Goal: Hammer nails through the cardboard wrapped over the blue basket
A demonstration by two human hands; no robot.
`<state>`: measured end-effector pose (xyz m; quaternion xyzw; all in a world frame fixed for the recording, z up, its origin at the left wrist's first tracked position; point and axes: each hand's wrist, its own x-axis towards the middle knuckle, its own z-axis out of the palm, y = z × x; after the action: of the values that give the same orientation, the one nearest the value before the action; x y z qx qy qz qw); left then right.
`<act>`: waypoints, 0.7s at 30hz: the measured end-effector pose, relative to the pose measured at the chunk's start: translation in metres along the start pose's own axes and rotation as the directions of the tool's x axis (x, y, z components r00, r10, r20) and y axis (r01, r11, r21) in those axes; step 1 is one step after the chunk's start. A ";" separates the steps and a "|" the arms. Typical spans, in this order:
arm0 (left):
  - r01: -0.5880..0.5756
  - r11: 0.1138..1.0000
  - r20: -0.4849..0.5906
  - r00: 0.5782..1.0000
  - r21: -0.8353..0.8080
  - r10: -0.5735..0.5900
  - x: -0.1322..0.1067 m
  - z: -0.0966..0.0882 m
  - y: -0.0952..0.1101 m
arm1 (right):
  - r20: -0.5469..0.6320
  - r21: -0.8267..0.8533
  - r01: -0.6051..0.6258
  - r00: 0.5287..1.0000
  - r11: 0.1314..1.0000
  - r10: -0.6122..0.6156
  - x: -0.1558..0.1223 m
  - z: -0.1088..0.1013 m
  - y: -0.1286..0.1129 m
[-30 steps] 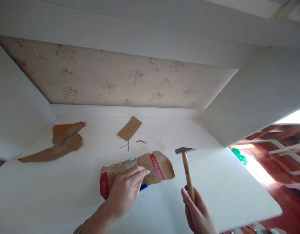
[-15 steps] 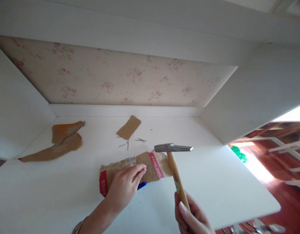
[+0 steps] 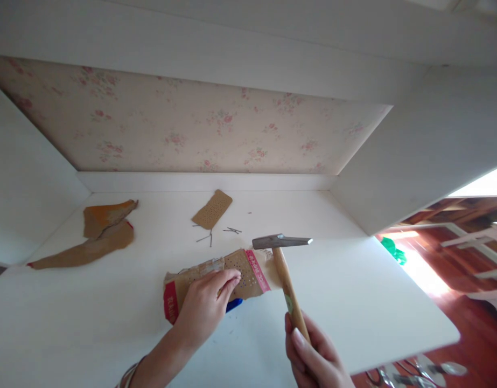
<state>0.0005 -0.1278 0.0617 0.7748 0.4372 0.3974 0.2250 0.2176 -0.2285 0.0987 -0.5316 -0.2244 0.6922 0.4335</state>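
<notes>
My right hand [image 3: 315, 350] is closed round the wooden handle of a hammer [image 3: 291, 291], its metal head raised near the right end of a cardboard strip. Fingertips pinched together, my left hand [image 3: 210, 302] rests over that cardboard strip [image 3: 236, 262], which has red printed bands and many small holes. Whatever the pinch holds is too small or hidden to make out. A blue object [image 3: 233, 305] shows partly from beneath the cardboard, beside my left fingers. Beyond it, several loose nails [image 3: 232, 230] lie near a smaller perforated cardboard piece [image 3: 212, 209].
Torn cardboard scraps [image 3: 98, 237] lie at the left of the white table [image 3: 353, 302]. White side panels and a flowered back panel [image 3: 216, 129] enclose its far side. To the right, a green item [image 3: 393, 251] and white chair parts stand over a reddish floor.
The hammer has shifted slightly left and up in the picture with my right hand. My left hand keeps its pinch over the cardboard; the whole view has moved a little.
</notes>
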 end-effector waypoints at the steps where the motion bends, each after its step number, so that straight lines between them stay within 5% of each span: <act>1: 0.001 1.000 0.003 1.000 -0.002 -0.001 0.000 0.000 0.000 | 0.005 -0.002 -0.005 1.000 1.000 0.005 0.000 0.000 0.000; 14: -0.032 0.999 -0.001 0.999 -0.026 0.032 0.001 -0.002 0.004 | 0.114 0.009 -0.001 0.993 1.000 0.000 0.003 -0.003 0.003; 21: -0.016 1.000 0.021 1.000 0.003 0.016 0.000 -0.001 0.001 | 0.057 -0.031 0.025 0.998 0.999 -0.023 0.002 0.003 0.004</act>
<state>0.0003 -0.1287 0.0629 0.7828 0.4293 0.3903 0.2250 0.2131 -0.2282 0.0952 -0.5160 -0.2536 0.6980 0.4268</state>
